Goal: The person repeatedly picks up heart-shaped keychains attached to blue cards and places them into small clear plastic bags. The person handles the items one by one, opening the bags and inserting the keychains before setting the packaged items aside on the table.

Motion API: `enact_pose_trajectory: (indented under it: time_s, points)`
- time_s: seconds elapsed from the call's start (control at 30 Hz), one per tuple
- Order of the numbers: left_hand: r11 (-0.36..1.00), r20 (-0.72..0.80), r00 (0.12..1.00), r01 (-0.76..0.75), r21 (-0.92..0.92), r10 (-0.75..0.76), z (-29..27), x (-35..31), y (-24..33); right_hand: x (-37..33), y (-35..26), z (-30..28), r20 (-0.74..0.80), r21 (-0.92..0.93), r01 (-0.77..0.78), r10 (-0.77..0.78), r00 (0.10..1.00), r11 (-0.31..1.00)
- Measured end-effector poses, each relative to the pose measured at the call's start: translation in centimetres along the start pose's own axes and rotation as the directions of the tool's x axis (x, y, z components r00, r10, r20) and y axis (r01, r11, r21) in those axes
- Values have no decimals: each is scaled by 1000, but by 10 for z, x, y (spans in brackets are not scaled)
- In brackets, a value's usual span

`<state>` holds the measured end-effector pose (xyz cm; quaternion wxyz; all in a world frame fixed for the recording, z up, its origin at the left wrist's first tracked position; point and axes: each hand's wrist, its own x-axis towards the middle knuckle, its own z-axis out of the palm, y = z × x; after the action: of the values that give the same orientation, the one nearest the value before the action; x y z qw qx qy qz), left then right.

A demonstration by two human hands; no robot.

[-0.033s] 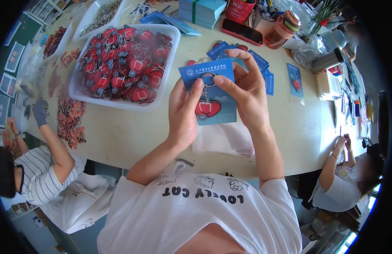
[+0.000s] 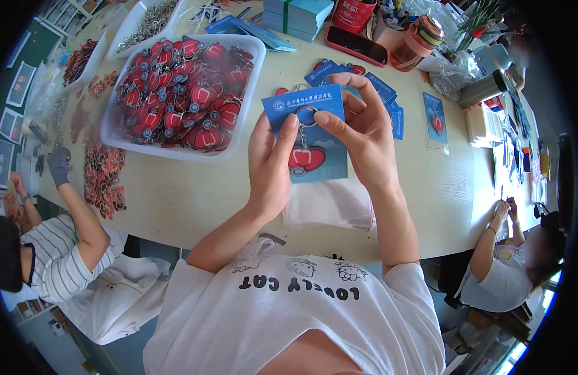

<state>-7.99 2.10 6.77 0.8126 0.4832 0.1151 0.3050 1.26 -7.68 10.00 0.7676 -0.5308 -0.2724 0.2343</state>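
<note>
Where the left hand [image 2: 270, 164] grips a blue card [image 2: 334, 152], thumb at the metal ring [image 2: 307, 126], the right hand [image 2: 369, 139] grips opposite; red charm [image 2: 312, 160] below.

You can pass over the pale wooden tabletop [image 2: 445, 197] beside your right forearm [image 2: 395, 219]; a white rectangular plastic bin [image 2: 256, 70] blocks you left of your bare left hand [image 2: 270, 165].

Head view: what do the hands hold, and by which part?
The left hand and right hand hold a blue card near its side edges, thumbs at the metal ring.
</note>
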Motion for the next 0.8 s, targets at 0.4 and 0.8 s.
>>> enact_pose_trajectory:
  time_s: [0.4, 0.8]
  points:
    - [994, 82, 995, -64, 85, 57, -2, 7, -12, -6, 10, -19, 102, -289, 106, -79, 992, 951]
    - [995, 24, 995, -101, -1, 101, 28, 29, -16, -70, 50, -34, -178, 57, -136, 144, 973, 989]
